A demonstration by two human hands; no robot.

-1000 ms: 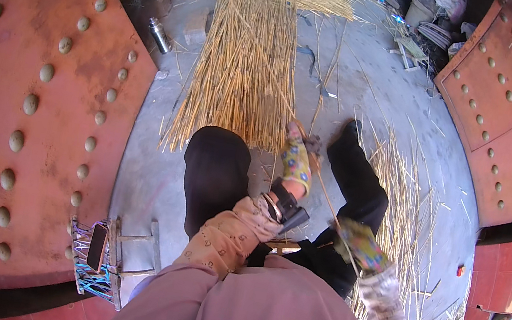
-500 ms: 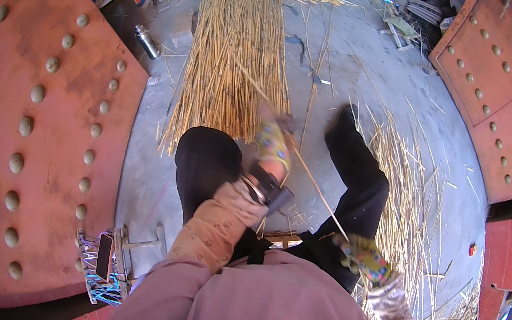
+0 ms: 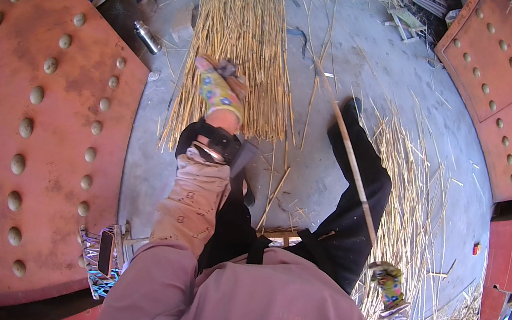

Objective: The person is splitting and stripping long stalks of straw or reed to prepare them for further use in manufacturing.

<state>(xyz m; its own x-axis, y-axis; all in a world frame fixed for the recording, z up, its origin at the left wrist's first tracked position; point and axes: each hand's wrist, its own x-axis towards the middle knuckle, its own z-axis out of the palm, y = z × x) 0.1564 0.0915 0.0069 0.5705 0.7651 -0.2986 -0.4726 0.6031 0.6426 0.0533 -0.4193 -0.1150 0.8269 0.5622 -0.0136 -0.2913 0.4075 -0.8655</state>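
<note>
My right hand (image 3: pixel 390 285), in a patterned glove, is closed around the lower end of a long pale reed stalk (image 3: pixel 355 166). The stalk slants up and left in front of my right leg, its far end blurred. My left hand (image 3: pixel 219 90), in a similar yellow-green flowered glove with dark fingers, is over a thick layer of reed stalks (image 3: pixel 246 31) on the floor. Its thumb and fingers look apart, with no stalk visible between them. A dark band (image 3: pixel 215 143) circles that wrist.
More pale stalks (image 3: pixel 407 217) lie in a heap to the right of my right leg. Red studded doors (image 3: pixel 63 149) stand at both sides. A metal flask (image 3: pixel 147 37) is at the left, and a phone (image 3: pixel 106 253) rests on a small rack at the lower left.
My left hand has left the stalk and moved up and left over the reed layer. My right hand has moved down and right, carrying the stalk with it.
</note>
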